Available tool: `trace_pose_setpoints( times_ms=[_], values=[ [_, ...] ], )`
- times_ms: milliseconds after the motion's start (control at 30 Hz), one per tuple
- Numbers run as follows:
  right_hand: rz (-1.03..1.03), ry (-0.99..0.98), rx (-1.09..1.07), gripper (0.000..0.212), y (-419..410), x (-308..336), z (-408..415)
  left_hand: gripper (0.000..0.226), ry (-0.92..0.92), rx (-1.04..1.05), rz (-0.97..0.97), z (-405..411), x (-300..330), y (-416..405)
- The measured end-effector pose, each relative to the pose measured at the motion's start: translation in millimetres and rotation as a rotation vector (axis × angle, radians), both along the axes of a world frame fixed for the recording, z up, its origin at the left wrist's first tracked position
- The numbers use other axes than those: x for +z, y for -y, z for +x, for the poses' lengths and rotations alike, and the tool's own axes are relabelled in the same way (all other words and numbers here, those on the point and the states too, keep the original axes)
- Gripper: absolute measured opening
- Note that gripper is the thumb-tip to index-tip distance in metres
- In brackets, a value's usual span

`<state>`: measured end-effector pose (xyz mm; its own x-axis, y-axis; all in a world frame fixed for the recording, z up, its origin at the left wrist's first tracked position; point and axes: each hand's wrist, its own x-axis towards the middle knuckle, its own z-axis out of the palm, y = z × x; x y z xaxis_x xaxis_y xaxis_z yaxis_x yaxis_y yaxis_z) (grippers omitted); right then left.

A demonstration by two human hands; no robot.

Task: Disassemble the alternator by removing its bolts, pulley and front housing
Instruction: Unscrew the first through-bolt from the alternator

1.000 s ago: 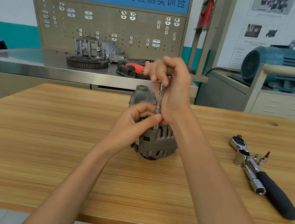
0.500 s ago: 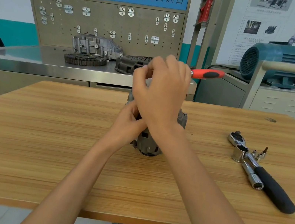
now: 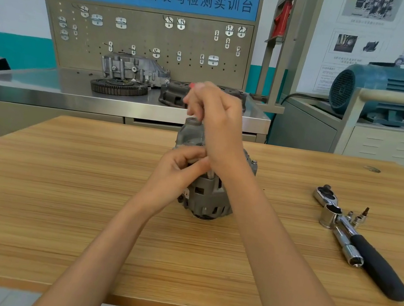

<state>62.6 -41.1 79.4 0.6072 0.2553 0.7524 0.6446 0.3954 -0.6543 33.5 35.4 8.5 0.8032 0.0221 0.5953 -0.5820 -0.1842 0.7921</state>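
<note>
Upper left of the frame: a grey pegboard (image 3: 146, 34) with a blue sign stands on a steel bench. A toothed ring (image 3: 119, 87) and a grey metal casting (image 3: 133, 68) lie in front of it.

Centre: the alternator (image 3: 208, 196) stands on the wooden counter (image 3: 57, 182), its long axis upright, one end face down on the counter and a rounded grey lug at its top toward the far edge. The slotted housing faces the viewer.

The left hand (image 3: 178, 173) comes in from the lower left and lies against the alternator's left side. Its fingers are curled, with thumb and forefinger pinched on a thin upright metal shaft (image 3: 210, 174) at the housing's top edge.

The right hand (image 3: 216, 123) sits above the alternator and slightly right of the left hand. Its fingers are curled round the top of a tool, of which only a red tip (image 3: 192, 85) shows past the knuckles. Whether this tool and the shaft are one piece cannot be told.

Right of centre: a ratchet wrench (image 3: 367, 247) with a black grip lies diagonally on the counter, well apart from the alternator, its head toward the far edge. A large socket (image 3: 329, 215) stands just beside it, with small bits (image 3: 361, 215) near it.

Upper right: a blue-green motor (image 3: 382, 89) sits on a beige cabinet.
</note>
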Motion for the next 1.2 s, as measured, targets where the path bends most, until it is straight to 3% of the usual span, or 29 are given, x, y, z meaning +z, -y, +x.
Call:
trace_pose_setpoints(
  times_ms=[100,133,233,300,467,567,667,800,967,1067,1133,1200],
  values=[
    [0.092,-0.036,-0.132,0.038,7.8,-3.2,4.3,0.034,0.017,0.036,0.044,0.3,2.5,5.2],
    [0.054,0.035,-0.268,0.037,8.3,-4.8,4.7,0.040,0.012,0.047,0.047,0.6,2.5,5.5],
    [-0.262,0.341,-0.948,0.023,3.1,-12.2,4.1,0.062,-0.008,0.090,0.052,1.7,0.6,4.3],
    [-0.365,0.399,-1.173,0.020,0.2,-13.2,-0.8,0.067,-0.016,0.111,0.051,1.2,-0.6,6.0],
    [-0.221,0.324,-0.911,0.023,0.6,-7.9,-1.0,0.062,-0.006,0.101,0.034,2.3,-3.2,7.2],
    [-0.149,0.232,-0.538,0.034,7.5,-1.3,5.5,0.041,0.004,0.055,0.014,0.6,-0.1,6.5],
    [-0.124,0.020,-0.074,0.035,18.1,4.6,11.3,0.025,0.000,0.054,0.026,-0.8,1.1,7.8],
    [-0.020,-0.144,0.191,0.036,15.8,7.5,15.5,0.021,-0.009,0.057,0.057,-0.8,0.7,6.6],
    [0.017,-0.061,-0.011,0.040,10.2,-1.2,12.9,0.023,0.003,0.105,0.058,0.9,0.1,6.0],
    [-0.024,0.183,-0.520,0.036,4.8,-7.5,9.5,0.032,-0.006,0.171,0.056,3.5,-2.0,6.3],
    [-0.069,0.336,-0.918,0.031,-0.6,-10.2,7.2,0.050,-0.014,0.208,0.056,5.2,-4.8,5.6],
    [-0.055,0.384,-1.014,0.028,-4.9,-11.8,4.9,0.060,-0.023,0.215,0.071,4.7,-6.6,5.7]
  ],
)
